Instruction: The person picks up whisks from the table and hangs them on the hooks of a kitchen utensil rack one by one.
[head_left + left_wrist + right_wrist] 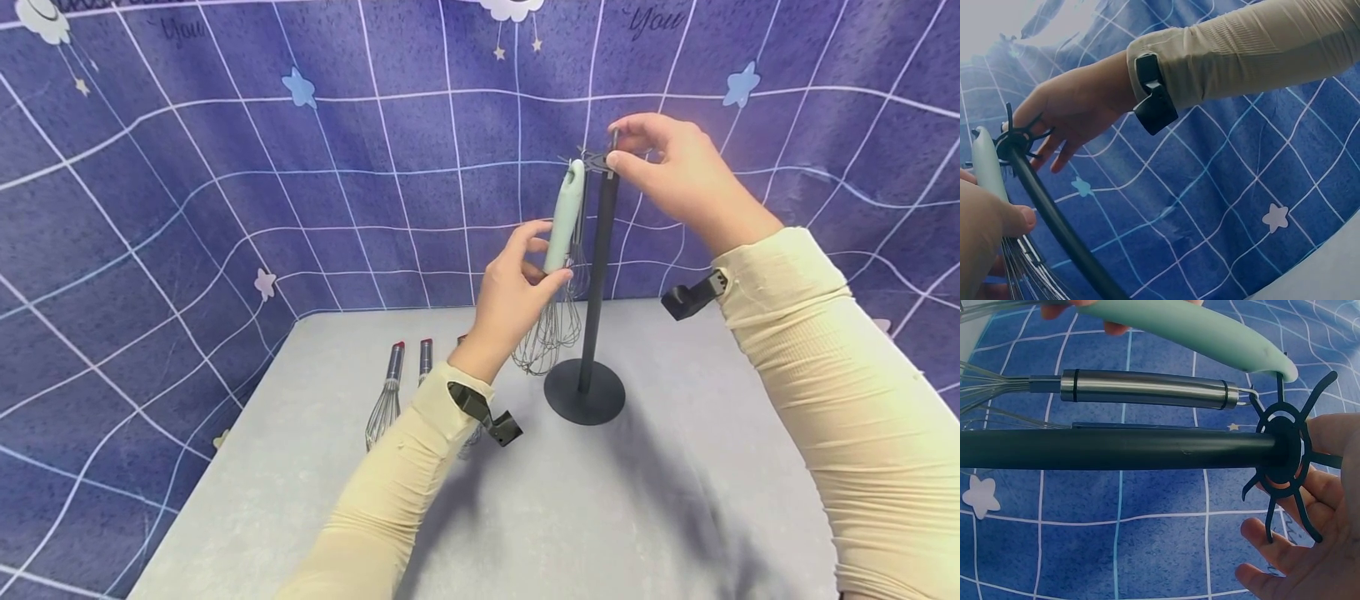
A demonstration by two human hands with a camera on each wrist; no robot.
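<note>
My left hand (512,292) pinches the mint-green handle of a wire whisk (564,218), its wires pointing down. The handle's holed end is against a hook of a black utensil stand (599,267); whether the hook passes fully through is unclear. At the stand's top, my right hand (678,171) grips the hook ring (1283,456) between thumb and fingers, with other fingers spread in the right wrist view. A steel-handled whisk (1147,387) hangs by its loop from a neighbouring hook. Behind the pole, another thin handle is mostly hidden.
On the grey table (675,467), left of the stand's round base (600,404), lie a whisk with a red-tipped handle (386,400) and a similar red-tipped handle (426,357). My left forearm partly covers that area. A blue gridded curtain (360,183) hangs behind.
</note>
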